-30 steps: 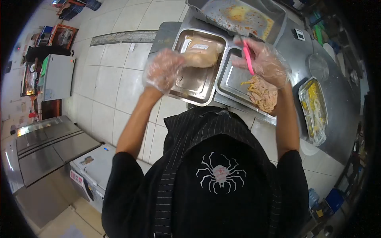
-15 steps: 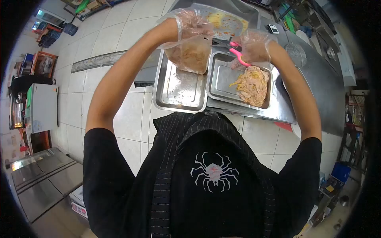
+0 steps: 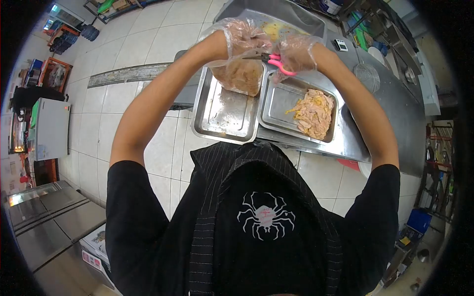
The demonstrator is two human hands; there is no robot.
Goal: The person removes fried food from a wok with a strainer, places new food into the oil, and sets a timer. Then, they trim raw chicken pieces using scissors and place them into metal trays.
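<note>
My left hand (image 3: 247, 38), in a clear plastic glove, grips the top of a clear bag of pale meat (image 3: 239, 76) above the left metal tray (image 3: 224, 129). Gloved as well, my right hand (image 3: 296, 53) is closed on pink-handled scissors (image 3: 281, 64). The scissors' blades point left, at the top of the bag, close to my left fingers. In the right metal tray (image 3: 278, 121) lies a heap of pale sliced meat (image 3: 315, 113) with yellow bits.
Behind my hands is a large grey tub (image 3: 296, 17) with yellow residue. A small timer (image 3: 340, 45) and a round wire strainer (image 3: 366, 78) rest on the steel table (image 3: 395, 116). A white chest (image 3: 52, 128) stands far left.
My left hand has taken hold of the bag and lifted it from the left tray. My right hand has moved left with the scissors, bringing their blades to the bag's top.
</note>
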